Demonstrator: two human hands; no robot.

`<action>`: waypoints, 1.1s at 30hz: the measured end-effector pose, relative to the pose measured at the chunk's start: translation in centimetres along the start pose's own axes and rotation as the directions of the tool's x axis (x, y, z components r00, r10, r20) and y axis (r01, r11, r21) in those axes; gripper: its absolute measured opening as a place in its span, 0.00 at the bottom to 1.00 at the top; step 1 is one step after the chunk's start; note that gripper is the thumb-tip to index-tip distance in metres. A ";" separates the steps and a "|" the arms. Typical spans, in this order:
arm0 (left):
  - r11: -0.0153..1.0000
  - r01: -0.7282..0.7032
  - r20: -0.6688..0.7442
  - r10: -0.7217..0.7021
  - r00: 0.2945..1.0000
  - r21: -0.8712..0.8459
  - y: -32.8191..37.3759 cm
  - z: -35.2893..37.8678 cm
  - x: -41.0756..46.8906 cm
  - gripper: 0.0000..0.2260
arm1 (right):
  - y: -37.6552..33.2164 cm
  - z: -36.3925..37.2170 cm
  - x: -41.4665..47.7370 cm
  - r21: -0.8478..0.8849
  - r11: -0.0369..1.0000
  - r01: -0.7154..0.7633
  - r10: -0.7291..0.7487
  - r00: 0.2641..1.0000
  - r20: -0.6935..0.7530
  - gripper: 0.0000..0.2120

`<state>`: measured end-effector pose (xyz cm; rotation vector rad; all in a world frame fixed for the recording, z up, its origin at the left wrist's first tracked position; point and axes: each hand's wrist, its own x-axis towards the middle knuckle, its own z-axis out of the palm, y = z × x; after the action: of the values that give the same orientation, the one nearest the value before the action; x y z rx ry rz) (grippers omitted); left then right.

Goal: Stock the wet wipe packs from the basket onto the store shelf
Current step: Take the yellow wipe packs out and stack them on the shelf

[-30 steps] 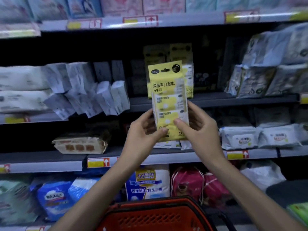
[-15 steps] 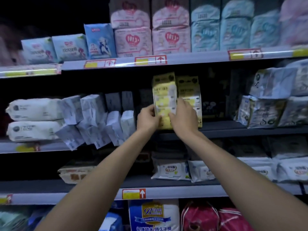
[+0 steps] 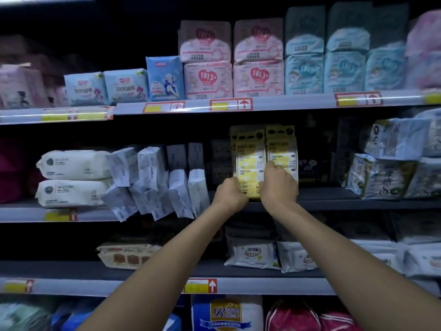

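Pack (image 3: 249,161) moved to shelf (image 3: 334,203) front edge; L hand (image 3: 230,194), R hand (image 3: 278,185) fingers clamp it (twin (image 3: 281,144) tight R).

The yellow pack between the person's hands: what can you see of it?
The yellow wet wipe pack is a tall, flat bundle in glossy plastic film, with a dark-marked header on top and pale patches and print below. It stands upright at the front of the shelf, close beside a matching pack on its right. The left hand grips its lower left edge, the right hand its lower right.
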<state>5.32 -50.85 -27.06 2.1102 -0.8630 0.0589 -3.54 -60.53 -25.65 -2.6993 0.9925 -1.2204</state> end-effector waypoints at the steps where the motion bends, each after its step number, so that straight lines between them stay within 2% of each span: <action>1: 1.000 -0.007 0.024 0.007 1.000 -0.010 -0.1 -0.4 -0.3 0.18 | 0.1 -0.4 -0.2 0.025 1.000 0.014 -0.014 1.000 0.016 0.15; 3: 0.999 -0.039 0.040 0.040 0.998 -0.033 -0.3 -1.3 -0.8 0.28 | 0.2 -1.3 -0.8 0.091 0.994 0.066 -0.072 0.995 0.067 0.20; 5: 0.996 -0.083 0.039 0.085 0.996 -0.031 -0.4 -2.1 -2.0 0.34 | 0.3 -2.2 -1.6 0.157 0.981 0.111 -0.128 0.987 0.101 0.24; 12: 0.979 -0.203 -0.006 0.203 0.979 0.015 -0.4 -6.0 -9.2 0.37 | -0.7 -5.6 -4.5 0.298 0.940 0.164 -0.205 0.972 0.113 0.29; 17: 0.956 -0.234 -0.163 0.263 0.951 0.175 -3.7 -10.2 -13.4 0.35 | -4.7 -7.4 -7.3 0.407 0.879 0.249 -0.293 0.955 0.047 0.29; 22: 0.958 -0.179 -0.386 0.255 0.887 0.223 -10.4 -16.7 -16.0 0.29 | -12.3 -7.2 -11.5 0.577 0.735 0.357 -0.434 0.901 -0.004 0.27; 26: 0.980 -0.042 -0.472 0.131 0.872 0.196 -15.8 -21.4 -17.4 0.34 | -18.8 -5.4 -14.3 0.666 0.635 0.392 -0.537 0.844 0.015 0.27; 29: 0.984 0.067 -0.541 0.035 0.840 0.168 -19.2 -24.2 -17.5 0.38 | -23.4 -3.3 -15.2 0.705 0.594 0.388 -0.573 0.819 0.032 0.27; 33: 0.971 0.138 -0.589 0.002 0.808 0.193 -23.2 -26.7 -16.4 0.35 | -28.9 -0.5 -15.7 0.708 0.599 0.373 -0.586 0.807 0.070 0.28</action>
<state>13.35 -12.88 -30.95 2.1361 -0.4122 0.7705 4.07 -28.61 -28.17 -2.4521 -0.2586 -0.8964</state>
